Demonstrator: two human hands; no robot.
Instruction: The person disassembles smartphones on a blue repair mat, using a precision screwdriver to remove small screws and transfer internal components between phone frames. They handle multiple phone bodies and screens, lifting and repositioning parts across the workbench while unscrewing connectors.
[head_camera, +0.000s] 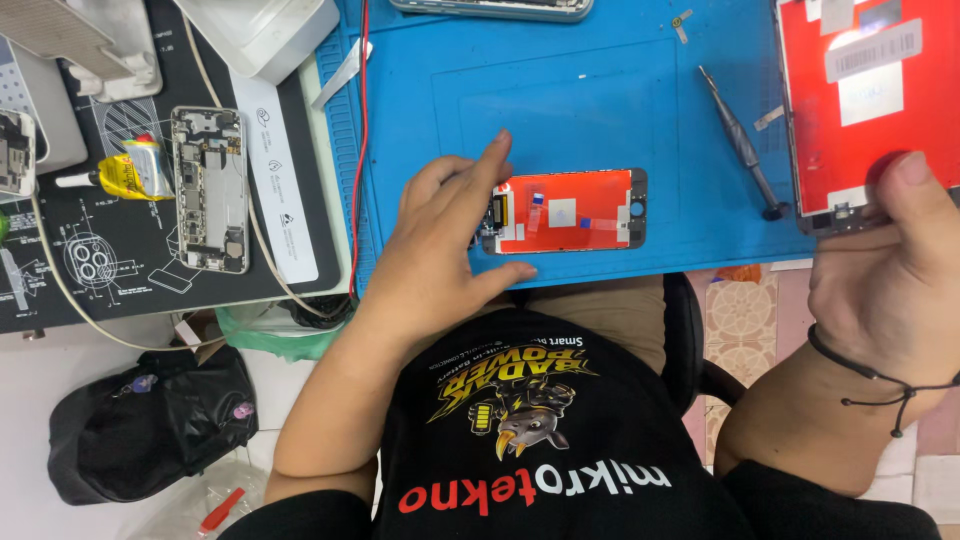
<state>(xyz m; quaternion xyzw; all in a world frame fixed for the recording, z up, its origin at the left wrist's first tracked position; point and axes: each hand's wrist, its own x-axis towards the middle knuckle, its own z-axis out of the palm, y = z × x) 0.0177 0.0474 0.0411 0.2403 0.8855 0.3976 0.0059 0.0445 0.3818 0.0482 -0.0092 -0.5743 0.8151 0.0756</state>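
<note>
Head view: blue mat (600, 90) over worktop, black printed mat (90, 260) to one side with opened phone body (209, 190) and yellow glue tube (130, 172). Large red-backed screen panel (865, 100) at mat's far edge, pinched near its lower corner in right hand (890, 280), grip closed on it. Small red-backed screen panel (565, 210) flat near mat's front edge; left hand (440, 250) spread open, fingertips touching its end. Screwdriver (745, 145) between panels.

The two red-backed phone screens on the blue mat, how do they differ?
The small screen lies sideways at mid-mat under the left hand; the large screen sits at the right edge, gripped by the right hand and cut off by the frame. Both show red backing with white stickers.
</note>
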